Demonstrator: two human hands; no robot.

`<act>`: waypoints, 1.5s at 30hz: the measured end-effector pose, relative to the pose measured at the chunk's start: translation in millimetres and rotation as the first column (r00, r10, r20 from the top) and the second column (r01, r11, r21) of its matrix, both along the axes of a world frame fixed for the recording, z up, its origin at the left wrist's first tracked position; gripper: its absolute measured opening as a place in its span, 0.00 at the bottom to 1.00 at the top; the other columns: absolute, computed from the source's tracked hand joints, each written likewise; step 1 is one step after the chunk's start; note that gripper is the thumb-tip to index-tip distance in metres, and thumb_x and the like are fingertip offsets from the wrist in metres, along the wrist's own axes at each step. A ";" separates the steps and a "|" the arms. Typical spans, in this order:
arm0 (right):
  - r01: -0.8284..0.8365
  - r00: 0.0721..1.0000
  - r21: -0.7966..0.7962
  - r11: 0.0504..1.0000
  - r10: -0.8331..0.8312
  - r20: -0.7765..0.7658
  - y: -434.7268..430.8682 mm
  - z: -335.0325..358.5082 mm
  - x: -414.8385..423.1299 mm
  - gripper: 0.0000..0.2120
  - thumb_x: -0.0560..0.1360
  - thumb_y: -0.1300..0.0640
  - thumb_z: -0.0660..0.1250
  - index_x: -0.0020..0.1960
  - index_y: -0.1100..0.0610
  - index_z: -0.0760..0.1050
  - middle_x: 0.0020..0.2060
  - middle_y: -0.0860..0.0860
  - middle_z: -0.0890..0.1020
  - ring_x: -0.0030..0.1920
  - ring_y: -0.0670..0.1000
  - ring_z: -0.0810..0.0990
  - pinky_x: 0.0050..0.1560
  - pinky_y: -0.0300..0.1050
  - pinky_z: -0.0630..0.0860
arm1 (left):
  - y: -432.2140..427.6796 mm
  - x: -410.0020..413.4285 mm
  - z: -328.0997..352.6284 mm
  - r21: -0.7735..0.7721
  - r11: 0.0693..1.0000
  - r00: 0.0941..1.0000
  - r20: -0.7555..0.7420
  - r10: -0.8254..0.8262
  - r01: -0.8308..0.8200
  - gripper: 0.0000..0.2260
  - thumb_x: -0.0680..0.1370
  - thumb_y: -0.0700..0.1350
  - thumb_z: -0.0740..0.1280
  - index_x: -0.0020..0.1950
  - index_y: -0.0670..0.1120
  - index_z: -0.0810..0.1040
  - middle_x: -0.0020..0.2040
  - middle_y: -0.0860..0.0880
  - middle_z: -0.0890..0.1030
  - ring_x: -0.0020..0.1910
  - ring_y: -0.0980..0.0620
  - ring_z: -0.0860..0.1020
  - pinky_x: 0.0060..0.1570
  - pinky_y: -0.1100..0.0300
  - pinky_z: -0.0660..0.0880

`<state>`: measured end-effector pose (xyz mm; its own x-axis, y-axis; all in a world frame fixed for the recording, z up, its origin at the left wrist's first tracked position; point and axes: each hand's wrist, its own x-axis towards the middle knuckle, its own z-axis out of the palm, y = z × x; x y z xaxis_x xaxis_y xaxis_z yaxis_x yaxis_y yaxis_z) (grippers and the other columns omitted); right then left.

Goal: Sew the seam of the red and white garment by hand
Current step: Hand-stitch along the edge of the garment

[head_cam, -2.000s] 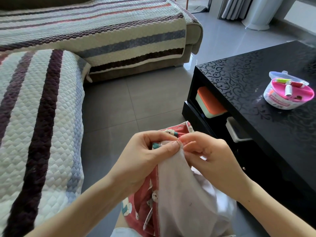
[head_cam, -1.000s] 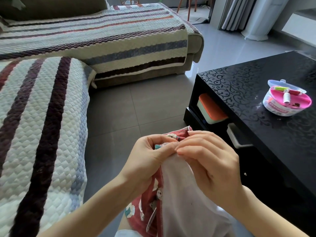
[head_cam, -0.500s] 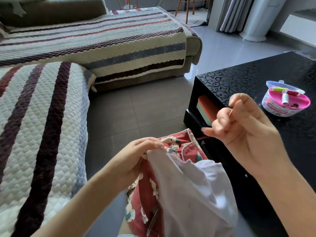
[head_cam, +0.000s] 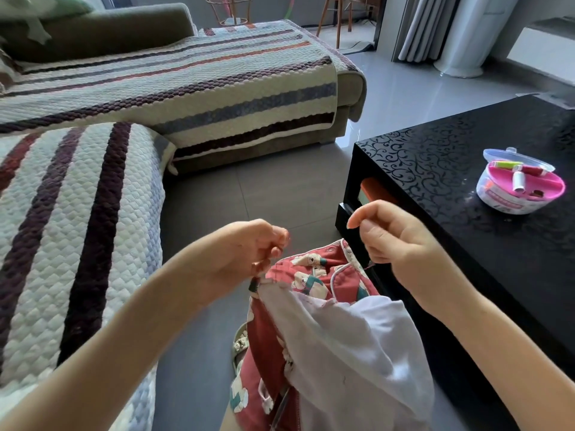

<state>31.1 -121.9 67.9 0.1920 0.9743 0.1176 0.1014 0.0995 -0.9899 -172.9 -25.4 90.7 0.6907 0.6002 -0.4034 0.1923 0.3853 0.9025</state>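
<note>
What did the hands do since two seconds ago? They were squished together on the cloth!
The right hand let go of the seam and moved up and to the right, pinching a thin red thread that trails back to the garment. The left hand still pinches the garment's edge. The sewing box stayed on the black table.

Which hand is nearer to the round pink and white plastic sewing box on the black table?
Right. The right hand is by the black table, left of the sewing box; the left hand grips the red and white garment farther left.
</note>
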 end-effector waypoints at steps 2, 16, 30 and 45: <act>-0.021 0.994 0.033 0.999 0.018 0.107 2.1 -2.1 -6.6 0.06 0.74 0.57 0.60 0.44 0.56 0.75 0.26 0.47 0.68 0.28 0.45 0.64 0.29 0.36 0.62 | 7.5 0.6 8.3 0.062 0.998 1.000 -0.015 -0.003 0.004 0.08 0.55 0.50 0.71 0.30 0.48 0.80 0.35 0.51 0.77 0.34 0.56 0.72 0.41 0.59 0.65; -0.082 0.928 0.053 0.995 0.057 0.367 19.8 -12.0 -17.1 0.07 0.79 0.60 0.64 0.45 0.51 0.77 0.26 0.50 0.67 0.28 0.45 0.63 0.30 0.38 0.62 | 14.4 9.2 69.9 0.412 0.894 0.984 -0.040 -0.175 0.175 0.06 0.69 0.45 0.69 0.38 0.46 0.84 0.24 0.56 0.71 0.25 0.59 0.65 0.31 0.68 0.69; -0.162 0.979 0.280 0.946 0.189 -0.073 12.4 9.3 -43.2 0.17 0.75 0.46 0.65 0.62 0.46 0.68 0.30 0.54 0.63 0.29 0.57 0.61 0.28 0.45 0.60 | 29.0 21.8 59.2 0.429 0.890 0.984 0.004 -0.175 0.157 0.03 0.72 0.44 0.72 0.41 0.45 0.83 0.27 0.54 0.71 0.28 0.56 0.67 0.33 0.65 0.67; 0.058 0.815 0.084 0.995 0.001 -0.580 33.6 3.8 29.7 0.10 0.75 0.58 0.60 0.38 0.58 0.77 0.24 0.51 0.69 0.28 0.48 0.66 0.31 0.38 0.69 | 11.5 -13.9 -89.3 0.290 0.870 0.894 -0.336 -0.298 0.399 0.23 0.66 0.55 0.75 0.44 0.36 0.77 0.35 0.50 0.70 0.35 0.54 0.68 0.34 0.62 0.65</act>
